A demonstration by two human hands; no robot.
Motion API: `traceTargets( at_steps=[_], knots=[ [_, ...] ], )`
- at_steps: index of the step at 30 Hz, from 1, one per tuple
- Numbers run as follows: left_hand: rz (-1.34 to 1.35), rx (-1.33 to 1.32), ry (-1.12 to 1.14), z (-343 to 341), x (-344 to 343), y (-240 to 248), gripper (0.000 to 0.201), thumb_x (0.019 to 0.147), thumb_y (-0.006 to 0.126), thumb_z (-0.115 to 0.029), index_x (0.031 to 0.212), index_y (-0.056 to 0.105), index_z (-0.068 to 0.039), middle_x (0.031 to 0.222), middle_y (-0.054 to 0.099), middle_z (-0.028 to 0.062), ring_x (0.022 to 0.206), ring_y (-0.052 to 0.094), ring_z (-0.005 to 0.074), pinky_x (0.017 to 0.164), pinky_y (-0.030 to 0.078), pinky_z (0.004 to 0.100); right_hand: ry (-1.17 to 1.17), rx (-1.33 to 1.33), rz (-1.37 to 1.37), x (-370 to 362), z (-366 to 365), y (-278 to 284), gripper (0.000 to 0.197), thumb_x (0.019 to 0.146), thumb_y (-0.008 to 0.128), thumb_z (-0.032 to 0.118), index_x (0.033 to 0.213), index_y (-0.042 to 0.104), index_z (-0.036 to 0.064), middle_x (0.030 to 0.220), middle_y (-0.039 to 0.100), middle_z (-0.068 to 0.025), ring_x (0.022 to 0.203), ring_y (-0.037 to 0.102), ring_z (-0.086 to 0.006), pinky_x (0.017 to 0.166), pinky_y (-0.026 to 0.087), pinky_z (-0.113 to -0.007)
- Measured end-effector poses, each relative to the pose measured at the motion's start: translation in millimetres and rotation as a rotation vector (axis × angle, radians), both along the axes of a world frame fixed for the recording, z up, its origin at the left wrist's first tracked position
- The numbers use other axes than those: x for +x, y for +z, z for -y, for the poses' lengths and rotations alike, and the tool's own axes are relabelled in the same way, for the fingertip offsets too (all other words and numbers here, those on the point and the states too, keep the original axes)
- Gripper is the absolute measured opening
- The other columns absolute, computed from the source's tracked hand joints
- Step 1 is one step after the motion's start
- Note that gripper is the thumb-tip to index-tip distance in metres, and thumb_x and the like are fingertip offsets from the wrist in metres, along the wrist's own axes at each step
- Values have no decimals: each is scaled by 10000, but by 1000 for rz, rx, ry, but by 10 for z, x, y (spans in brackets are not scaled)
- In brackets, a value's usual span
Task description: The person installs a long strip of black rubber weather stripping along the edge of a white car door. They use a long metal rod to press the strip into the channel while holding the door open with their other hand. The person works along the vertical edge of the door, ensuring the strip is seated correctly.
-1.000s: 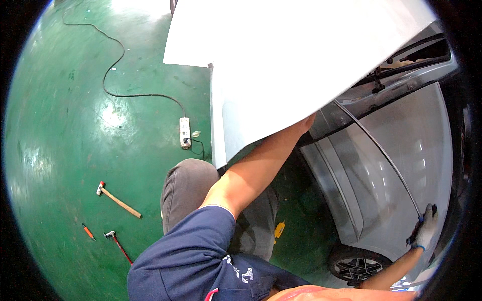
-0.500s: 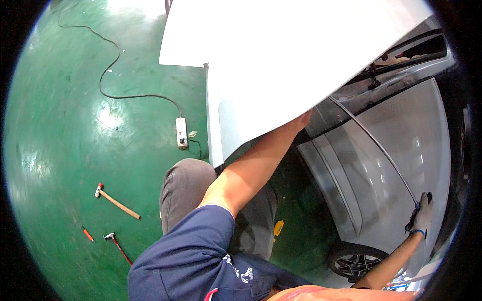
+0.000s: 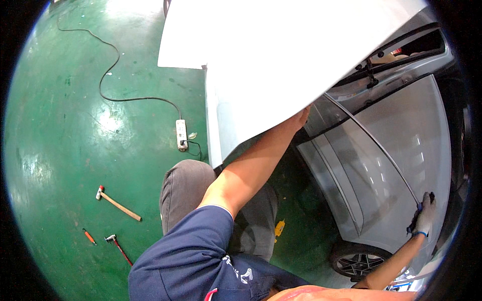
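My right hand (image 3: 425,213), in a grey and black glove, is closed on the dark handle end of a long thin metal rod (image 3: 379,143). From there the rod slants up and leftward until the edge of the open car door panel (image 3: 251,75) hides its far end. My bare left hand (image 3: 303,118) reaches in behind the lower edge of that pale door. Only its back and wrist show; the fingers are hidden. Beyond the rod is another grey car door (image 3: 401,135), close to my right hand.
On the green floor at left lie a wooden-handled hammer (image 3: 119,205), a red-handled hammer (image 3: 119,248) and an orange-handled tool (image 3: 89,236). A white power strip (image 3: 181,135) trails a black cord (image 3: 114,62). A yellow object (image 3: 279,228) and a car wheel (image 3: 357,263) are lower right.
The view has shifted slightly. Both hands keep almost the same places, with the rod still in my right hand and my left hand still behind the door edge.
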State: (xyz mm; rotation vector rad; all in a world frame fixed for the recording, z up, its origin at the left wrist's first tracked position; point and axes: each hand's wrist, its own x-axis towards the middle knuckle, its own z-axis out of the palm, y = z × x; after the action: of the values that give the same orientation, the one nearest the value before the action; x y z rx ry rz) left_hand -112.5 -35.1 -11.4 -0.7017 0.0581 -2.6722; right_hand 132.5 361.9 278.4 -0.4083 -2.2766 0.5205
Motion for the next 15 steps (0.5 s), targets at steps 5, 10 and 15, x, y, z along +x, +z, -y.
traceTargets(
  at_steps=[5, 10, 15],
  knots=[
    [-6, -2, 7, 15, -1, -9, 276, 952, 544, -248, 1157, 561, -63, 1107, 643, 99, 988, 639, 233, 849, 544, 372, 15, -4, -14, -1, -51, 83, 459, 930, 515, 357, 1290, 503, 73, 686, 485, -7, 450, 381, -83, 400, 293, -257],
    [-8, -13, 10, 31, 1, -11, 280, 953, 543, -251, 1160, 559, -63, 1109, 643, 99, 988, 639, 233, 849, 545, 373, 12, 37, -31, 49, -82, 140, 462, 926, 527, 370, 1275, 516, 68, 682, 483, -10, 443, 380, -83, 380, 282, -247],
    [-23, -4, 3, 8, -2, 1, 283, 954, 542, -254, 1162, 558, -63, 1111, 642, 100, 988, 639, 234, 849, 545, 374, 53, 46, -16, -69, -347, 100, 447, 928, 525, 357, 1269, 522, 69, 719, 491, -20, 483, 394, -87, 428, 314, -246]
  ],
)
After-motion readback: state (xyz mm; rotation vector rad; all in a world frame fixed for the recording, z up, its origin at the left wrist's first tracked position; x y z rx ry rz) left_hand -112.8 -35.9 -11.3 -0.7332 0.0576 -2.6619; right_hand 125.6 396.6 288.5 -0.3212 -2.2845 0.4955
